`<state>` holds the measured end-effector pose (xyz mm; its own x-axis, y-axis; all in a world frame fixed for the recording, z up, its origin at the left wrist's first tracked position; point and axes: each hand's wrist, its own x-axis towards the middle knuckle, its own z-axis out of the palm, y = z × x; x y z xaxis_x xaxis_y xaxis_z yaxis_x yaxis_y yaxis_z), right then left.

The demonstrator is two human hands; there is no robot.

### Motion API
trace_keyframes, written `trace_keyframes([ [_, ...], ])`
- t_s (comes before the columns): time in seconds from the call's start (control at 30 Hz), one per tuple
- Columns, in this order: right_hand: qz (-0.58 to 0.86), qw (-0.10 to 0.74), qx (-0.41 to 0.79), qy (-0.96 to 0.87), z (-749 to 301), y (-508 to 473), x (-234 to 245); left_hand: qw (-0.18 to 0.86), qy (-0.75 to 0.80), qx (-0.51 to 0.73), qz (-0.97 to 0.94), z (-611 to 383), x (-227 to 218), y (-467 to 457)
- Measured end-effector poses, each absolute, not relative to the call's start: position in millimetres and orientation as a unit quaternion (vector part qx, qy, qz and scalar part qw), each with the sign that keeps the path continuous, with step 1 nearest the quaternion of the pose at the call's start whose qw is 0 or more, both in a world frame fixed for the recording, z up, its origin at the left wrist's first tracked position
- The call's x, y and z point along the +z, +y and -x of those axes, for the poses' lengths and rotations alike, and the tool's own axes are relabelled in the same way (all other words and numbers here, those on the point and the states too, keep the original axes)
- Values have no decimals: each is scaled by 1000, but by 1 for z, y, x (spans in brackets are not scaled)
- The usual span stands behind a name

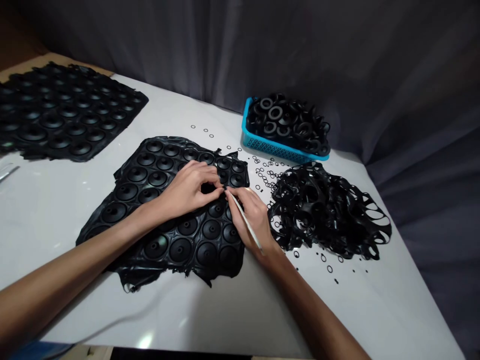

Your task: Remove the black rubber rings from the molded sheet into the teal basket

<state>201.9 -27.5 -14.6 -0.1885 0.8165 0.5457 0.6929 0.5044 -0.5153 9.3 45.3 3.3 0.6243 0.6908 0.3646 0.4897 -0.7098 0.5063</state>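
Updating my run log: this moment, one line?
left hand pinching rubber sheet | right hand holding thin pick | blue basket behind

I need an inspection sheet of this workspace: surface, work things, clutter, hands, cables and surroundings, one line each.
Surface: white table, glossy, partly covered.
Job's things: black rubber sheet of round discs under both hands; thin white stick.
Clutter: small loose rings scattered; scrap pile at right; blue basket of larger rings behind it; second sheet far left; metal tool at left edge.
Grips: left hand rests on the rubber sheet, fingertips curled at a disc; right hand has its grip closed on the stick.
Cables: faint pale line near the front edge, cannot tell if it is a cable.
Surroundings: grey curtain behind the table.
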Motion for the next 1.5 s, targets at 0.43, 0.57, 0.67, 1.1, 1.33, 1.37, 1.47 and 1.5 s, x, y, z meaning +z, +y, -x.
trace_keyframes([
  [0.43,512,345,98,-780,-204,-27,-11,186,336,269,-883,-9,3,45],
  [0.57,521,270,38,-809,-207,-26,-2,186,331,272,-884,-9,2,45],
  [0.67,508,254,6,-823,-209,-23,0,187,334,269,-884,-9,2,45],
  [1.1,510,268,-4,-818,-199,-22,-11,214,327,271,-880,-6,-2,48],
  [1.33,520,277,7,-808,-197,-20,-11,209,327,268,-882,-7,-1,47],
  [1.37,523,277,7,-806,-197,-20,-10,209,327,269,-882,-8,-1,47],
  [1.47,529,279,8,-801,-196,-22,-10,211,327,274,-879,-8,-2,48],
  [1.5,531,282,9,-799,-196,-22,-10,213,328,275,-879,-9,-2,48],
])
